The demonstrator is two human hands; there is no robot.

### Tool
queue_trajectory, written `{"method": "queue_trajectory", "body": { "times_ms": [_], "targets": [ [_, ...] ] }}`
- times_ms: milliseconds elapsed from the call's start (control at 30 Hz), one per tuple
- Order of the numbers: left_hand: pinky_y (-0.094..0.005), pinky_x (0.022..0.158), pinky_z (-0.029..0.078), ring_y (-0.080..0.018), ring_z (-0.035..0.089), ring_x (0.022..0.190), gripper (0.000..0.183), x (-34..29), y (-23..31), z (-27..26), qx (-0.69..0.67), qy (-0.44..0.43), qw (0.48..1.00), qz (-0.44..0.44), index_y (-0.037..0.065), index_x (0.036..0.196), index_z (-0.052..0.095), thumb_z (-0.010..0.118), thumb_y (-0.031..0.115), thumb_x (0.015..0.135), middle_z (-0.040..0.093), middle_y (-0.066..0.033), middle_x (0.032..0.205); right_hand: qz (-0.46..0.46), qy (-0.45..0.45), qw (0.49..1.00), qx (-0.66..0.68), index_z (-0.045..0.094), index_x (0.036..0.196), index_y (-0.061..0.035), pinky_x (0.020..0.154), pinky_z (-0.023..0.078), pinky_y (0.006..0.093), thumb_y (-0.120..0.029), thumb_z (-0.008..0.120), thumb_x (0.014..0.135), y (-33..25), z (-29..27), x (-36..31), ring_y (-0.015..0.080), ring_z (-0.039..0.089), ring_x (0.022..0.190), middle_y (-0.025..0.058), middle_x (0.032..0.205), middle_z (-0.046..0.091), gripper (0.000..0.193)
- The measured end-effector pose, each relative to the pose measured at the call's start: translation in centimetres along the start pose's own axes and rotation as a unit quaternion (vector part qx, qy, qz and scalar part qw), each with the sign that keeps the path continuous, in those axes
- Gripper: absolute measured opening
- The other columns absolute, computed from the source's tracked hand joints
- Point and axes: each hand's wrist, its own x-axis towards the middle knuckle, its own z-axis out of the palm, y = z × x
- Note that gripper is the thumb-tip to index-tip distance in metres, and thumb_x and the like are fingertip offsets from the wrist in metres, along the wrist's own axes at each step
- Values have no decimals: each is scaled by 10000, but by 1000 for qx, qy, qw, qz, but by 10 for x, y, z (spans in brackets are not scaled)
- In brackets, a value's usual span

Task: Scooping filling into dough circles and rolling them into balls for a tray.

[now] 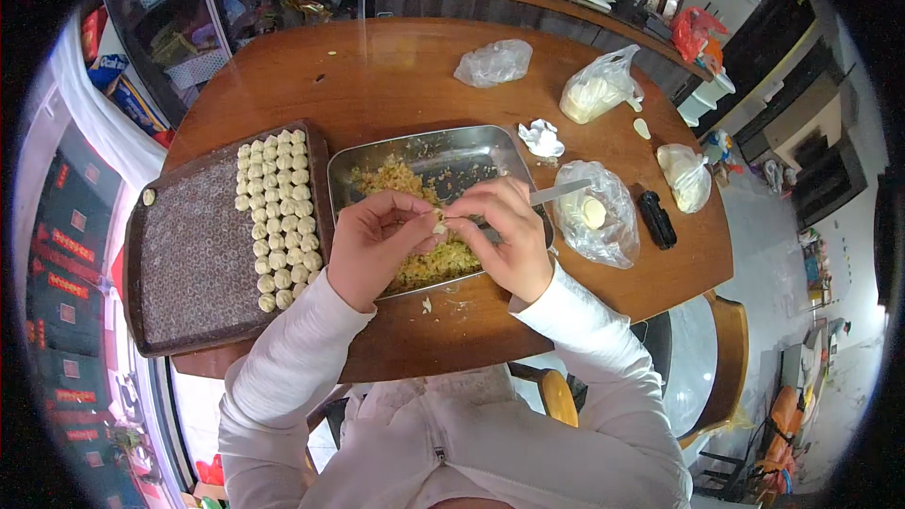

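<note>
My left hand point(382, 238) and my right hand point(504, 234) meet over a metal tray point(485, 141), fingertips closed on a small pale dumpling point(439, 226). Both thumbs and forefingers pinch its dough; the fingers partly hide it. A flat metal spatula blade point(561, 191) sticks out to the right from my right hand, its other end hidden by the fingers. Below my hands the tray holds chopped filling, orange-brown point(391, 176) at the back and yellow-green point(436, 266) in front. Left of it, rows of pleated dumplings point(278, 217) stand on a dark patterned tray point(189, 245).
Right of the metal tray, a clear plastic bag point(603, 240) carries a pale dough disc point(594, 213). Farther off lie a crumpled tissue point(541, 139), a white bag point(600, 87), another bag point(684, 177) and a black object point(656, 220). A wooden chair point(721, 358) stands at the right.
</note>
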Motion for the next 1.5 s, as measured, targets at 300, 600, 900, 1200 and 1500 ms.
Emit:
{"method": "queue_trajectory", "body": {
  "times_ms": [300, 600, 900, 1200, 1500],
  "targets": [
    [-255, 811, 546, -135, 663, 889, 197, 1, 0, -4, 27, -29, 999, 26, -32, 1023, 634, 706, -18, 839, 684, -97, 970, 20, -7, 1000, 21, 641, 940, -75, 800, 420, 382, -70, 703, 806, -1, 2, 0, 303, 568, 886, 99, 932, 600, 148],
    [-247, 827, 539, -126, 658, 904, 214, 0, -1, -2, 28, -4, 999, 34, -25, 1013, 640, 732, -22, 820, 684, -87, 965, 10, -42, 999, 9, 567, 962, -39, 854, 393, 396, 3, 631, 812, 1, 3, -1, 319, 528, 921, 115, 956, 556, 168],
    [-243, 751, 527, -111, 644, 834, 165, -2, 4, 0, 33, 1, 999, 26, -35, 1008, 654, 699, -7, 853, 689, -74, 919, -14, -41, 999, 7, 604, 944, -85, 860, 367, 402, -64, 662, 810, 5, 1, -3, 302, 527, 916, 87, 933, 563, 148],
    [-243, 721, 515, -108, 631, 797, 132, -1, 2, -3, 44, -7, 999, 27, -38, 978, 666, 689, -8, 851, 691, -73, 899, -33, -10, 999, -2, 678, 959, -92, 858, 375, 377, -80, 739, 753, 1, -1, -1, 254, 570, 863, 57, 915, 605, 215],
    [-253, 803, 520, -125, 643, 885, 215, 0, 4, 0, 0, -2, 1000, 19, -26, 1035, 645, 708, -21, 830, 686, -74, 962, -22, 14, 1000, -13, 660, 915, -87, 862, 373, 382, -52, 709, 776, 1, -2, -2, 263, 565, 854, 63, 899, 600, 151]
  ]
}}
